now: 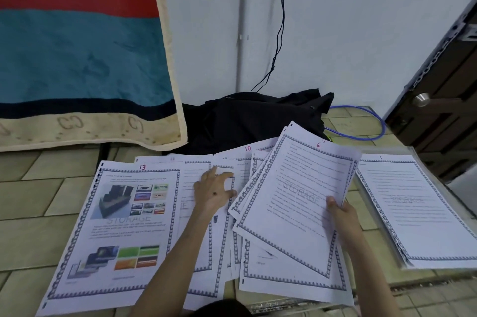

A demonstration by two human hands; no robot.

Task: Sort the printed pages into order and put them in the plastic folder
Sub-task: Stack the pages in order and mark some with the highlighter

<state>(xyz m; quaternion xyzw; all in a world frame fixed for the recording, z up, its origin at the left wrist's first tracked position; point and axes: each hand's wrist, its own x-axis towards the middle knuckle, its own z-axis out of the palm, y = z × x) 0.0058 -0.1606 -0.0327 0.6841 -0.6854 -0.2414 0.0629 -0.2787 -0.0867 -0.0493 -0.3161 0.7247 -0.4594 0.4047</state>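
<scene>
— Several pages (206, 226) on the tiled floor (38, 187) overlap, so most numbers are hidden; print is too blurred to read.
— And the plastic folder (382, 218)?
— Right side, sheets lying in it.
— Hands?
— Right hand (340, 218) pinches a fanned stack (291, 193); left hand (214, 190) presses floor pages, fingers (224, 176) loosely spread.

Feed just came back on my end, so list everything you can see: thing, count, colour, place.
Page 13: one, white with colour pictures, floor left.
Loose pages: several, white, spread mid-floor.
Held sheaf: several pages, top marked 6, raised at centre right.
Plastic folder: one, clear, floor right, page 1 on top.
Black cloth: one, by the wall.
Blue cable: one, behind.
Blanket: one, teal and red, left.
Door: one, dark brown, right.
Left hand: on the loose pages.
Right hand: grips the sheaf.
</scene>
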